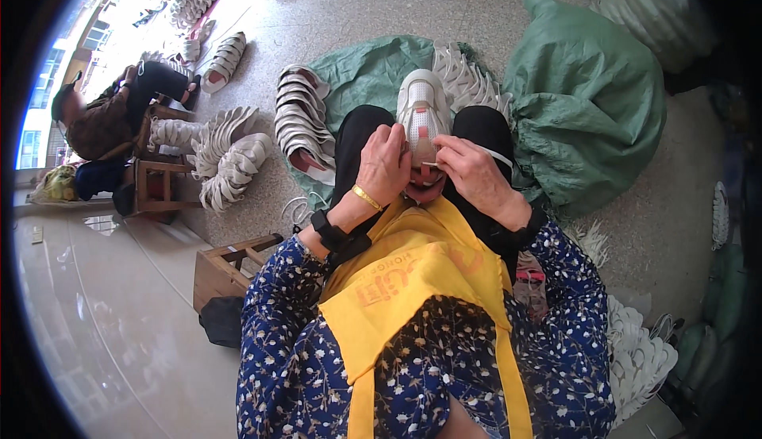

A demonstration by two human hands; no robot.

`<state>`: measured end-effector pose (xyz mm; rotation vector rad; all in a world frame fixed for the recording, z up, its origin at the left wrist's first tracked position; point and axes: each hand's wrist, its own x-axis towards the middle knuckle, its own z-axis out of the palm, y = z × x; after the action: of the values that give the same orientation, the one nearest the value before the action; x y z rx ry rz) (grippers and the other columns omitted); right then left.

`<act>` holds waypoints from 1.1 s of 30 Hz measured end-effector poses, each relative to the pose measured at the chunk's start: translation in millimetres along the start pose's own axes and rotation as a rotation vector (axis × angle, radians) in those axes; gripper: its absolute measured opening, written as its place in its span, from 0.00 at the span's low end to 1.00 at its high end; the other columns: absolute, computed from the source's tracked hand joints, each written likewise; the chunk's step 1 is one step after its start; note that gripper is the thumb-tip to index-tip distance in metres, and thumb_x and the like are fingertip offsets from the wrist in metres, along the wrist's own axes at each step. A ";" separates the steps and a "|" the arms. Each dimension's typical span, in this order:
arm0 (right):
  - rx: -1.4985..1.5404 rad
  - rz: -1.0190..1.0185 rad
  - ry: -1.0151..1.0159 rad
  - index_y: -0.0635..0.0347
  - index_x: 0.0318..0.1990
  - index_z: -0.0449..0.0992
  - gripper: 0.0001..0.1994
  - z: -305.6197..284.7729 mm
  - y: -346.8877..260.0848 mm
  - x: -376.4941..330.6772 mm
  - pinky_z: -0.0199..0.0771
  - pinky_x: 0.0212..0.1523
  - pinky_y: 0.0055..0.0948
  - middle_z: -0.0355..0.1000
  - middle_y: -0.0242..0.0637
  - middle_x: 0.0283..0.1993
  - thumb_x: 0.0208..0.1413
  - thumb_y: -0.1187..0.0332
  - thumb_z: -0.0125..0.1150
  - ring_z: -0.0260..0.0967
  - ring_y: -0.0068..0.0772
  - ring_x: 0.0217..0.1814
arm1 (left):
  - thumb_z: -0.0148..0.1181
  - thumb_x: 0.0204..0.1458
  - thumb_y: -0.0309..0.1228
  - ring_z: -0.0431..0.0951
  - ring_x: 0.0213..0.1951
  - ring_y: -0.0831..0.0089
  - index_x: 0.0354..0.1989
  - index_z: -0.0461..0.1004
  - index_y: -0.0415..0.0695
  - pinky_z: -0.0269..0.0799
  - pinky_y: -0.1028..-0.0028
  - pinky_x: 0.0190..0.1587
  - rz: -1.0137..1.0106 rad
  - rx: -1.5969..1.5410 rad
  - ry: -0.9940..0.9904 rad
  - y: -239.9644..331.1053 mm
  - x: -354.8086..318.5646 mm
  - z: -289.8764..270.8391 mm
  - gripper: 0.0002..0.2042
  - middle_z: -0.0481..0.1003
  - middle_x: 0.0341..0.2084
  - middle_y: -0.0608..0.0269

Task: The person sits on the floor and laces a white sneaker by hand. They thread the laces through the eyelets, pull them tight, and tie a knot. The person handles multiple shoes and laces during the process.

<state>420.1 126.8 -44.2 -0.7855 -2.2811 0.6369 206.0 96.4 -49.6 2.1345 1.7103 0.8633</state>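
Observation:
A white and grey sneaker upper (pixel 425 102) with a mesh toe and reddish-orange details is held between my knees, toe pointing away from me. At its left edge, my left hand (pixel 383 161) has its fingers curled and pressed against the eyelet side. Across from it, my right hand (pixel 472 169) pinches a thin pale shoelace (pixel 429 164) over the tongue. A white strand also runs past that hand over my right knee. The opening of the upper faces my yellow apron (pixel 413 272). My fingers hide part of the lacing.
Nested shoe uppers (pixel 305 117) stand left of my knees, and more uppers (pixel 230 157) lie further left. A full green sack (pixel 587 105) bulges at the right. A wooden stool (pixel 230 272) is by my left elbow. Another person (pixel 103 121) sits at the far left.

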 end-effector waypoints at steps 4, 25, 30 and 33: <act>-0.012 -0.005 -0.013 0.68 0.39 0.75 0.06 -3.9 -3.9 0.8 0.78 0.49 0.40 0.74 0.46 0.52 0.54 0.79 0.63 0.75 0.50 0.50 | 0.60 0.46 0.21 0.71 0.37 0.47 0.40 0.66 0.39 0.68 0.53 0.39 0.003 -0.015 0.015 1.1 -2.6 -1.0 0.13 0.66 0.32 0.49; 0.228 0.330 0.115 0.65 0.37 0.77 0.03 -2.9 3.7 15.4 0.73 0.29 0.25 0.77 0.37 0.35 0.57 0.77 0.66 0.75 0.26 0.29 | 0.63 0.52 0.22 0.77 0.27 0.55 0.33 0.68 0.39 0.71 0.63 0.29 -0.093 -0.156 0.024 9.3 -8.9 -11.4 0.08 0.69 0.29 0.52; 0.265 0.439 0.189 0.65 0.33 0.78 0.04 5.5 21.3 32.9 0.70 0.26 0.21 0.76 0.33 0.26 0.58 0.75 0.67 0.70 0.17 0.24 | 0.67 0.53 0.26 0.77 0.24 0.61 0.30 0.70 0.37 0.72 0.68 0.27 -0.111 -0.222 -0.042 -9.5 17.5 -15.2 0.10 0.70 0.23 0.55; 0.239 0.449 0.162 0.65 0.34 0.79 0.05 4.7 24.2 43.6 0.71 0.27 0.22 0.76 0.33 0.25 0.58 0.73 0.67 0.71 0.17 0.25 | 0.70 0.52 0.29 0.75 0.23 0.65 0.30 0.71 0.38 0.71 0.69 0.27 -0.071 -0.185 0.026 -16.8 35.8 -8.1 0.12 0.71 0.25 0.57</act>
<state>398.7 172.1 -44.4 -1.1932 -1.8485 0.9870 192.2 133.7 -42.5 1.9391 1.6385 0.9911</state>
